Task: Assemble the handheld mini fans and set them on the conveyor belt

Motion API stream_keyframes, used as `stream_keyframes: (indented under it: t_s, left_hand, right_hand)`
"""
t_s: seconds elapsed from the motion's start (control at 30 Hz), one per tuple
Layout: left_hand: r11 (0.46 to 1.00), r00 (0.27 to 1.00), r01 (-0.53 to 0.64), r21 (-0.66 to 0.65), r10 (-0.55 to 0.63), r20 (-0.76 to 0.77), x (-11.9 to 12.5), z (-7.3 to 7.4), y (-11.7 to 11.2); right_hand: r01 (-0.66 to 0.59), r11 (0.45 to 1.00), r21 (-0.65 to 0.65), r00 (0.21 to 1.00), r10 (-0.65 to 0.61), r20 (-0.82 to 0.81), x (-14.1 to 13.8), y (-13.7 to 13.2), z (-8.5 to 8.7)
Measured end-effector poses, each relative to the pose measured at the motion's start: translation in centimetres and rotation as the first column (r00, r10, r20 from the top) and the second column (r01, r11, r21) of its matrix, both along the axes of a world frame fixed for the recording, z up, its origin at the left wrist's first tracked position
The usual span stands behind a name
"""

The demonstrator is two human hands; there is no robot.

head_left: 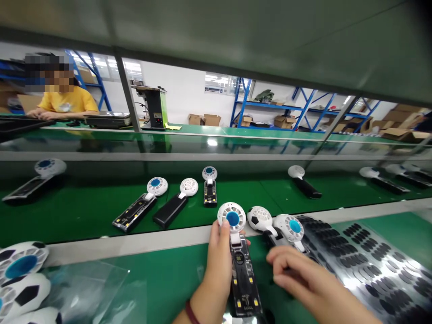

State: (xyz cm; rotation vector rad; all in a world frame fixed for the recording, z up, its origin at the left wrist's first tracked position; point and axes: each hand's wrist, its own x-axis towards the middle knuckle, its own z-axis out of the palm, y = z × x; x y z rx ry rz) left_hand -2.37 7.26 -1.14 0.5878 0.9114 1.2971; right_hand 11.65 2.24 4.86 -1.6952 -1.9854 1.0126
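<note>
The left hand [219, 256] is shut tight around a small hand fan [243, 279]. The fan's long body has its cover off, so you can see the little board inside. The fingers wrap the top of that body, and the thumb sits just under the round white head with the blue middle. The rest of the body sticks out below the hand, toward the person, and the head pokes out above it. The fan sits over the near green bench [162, 279].

The right hand [297, 279] is just beside the fan, on its right. Its fingers are bent and point at the fan's body (I cannot tell if they hold anything). This hand lies over the handles of two more fans, a black-and-white ball-pattern fan [259, 218] and a blue-middle fan [290, 226].

A shiny sheet of black pads [371, 261] lies to the right of that hand.

Past the bench edge, more fans [175, 202] lie well apart on the green belt [84, 211]. Far off on the left, a person in a yellow shirt [67, 101] sits at another table.
</note>
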Motion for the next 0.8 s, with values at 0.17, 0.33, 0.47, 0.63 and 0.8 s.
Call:
stream_keyframes:
  t_s: [0.17, 0.33, 0.47, 0.63, 0.8]
  left_hand:
    - [0.999, 0.999, -0.035, 0.025, 0.035, -0.007, -0.5, 0.4, -0.2]
    - [0.998, 0.996, -0.060, 0.010, 0.060, -0.069, -0.5, 1.0, -0.2]
    - [0.996, 0.992, -0.081, -0.021, 0.079, -0.094, -0.4, 1.6, -0.3]
    - [0.996, 0.992, -0.089, -0.030, 0.086, -0.088, -0.3, 1.7, -0.2]
    - [0.993, 0.990, -0.106, -0.054, 0.100, -0.104, -0.3, 1.9, -0.3]
  right_hand:
    - [0.062, 0.998, 0.030, 0.998, -0.061, -0.026, -3.1, 1.8, 0.5]
    - [0.028, 0.995, 0.098, 1.000, -0.028, 0.000, -4.6, 2.6, -0.1]
    - [0.029, 0.994, 0.109, 1.000, -0.029, -0.001, -4.4, 2.6, -0.3]
    - [0.036, 0.991, 0.126, 0.999, -0.033, -0.026, -4.4, 2.7, -0.7]
    - [0.033, 0.993, 0.116, 0.999, -0.032, -0.017, -4.6, 2.8, -0.8]
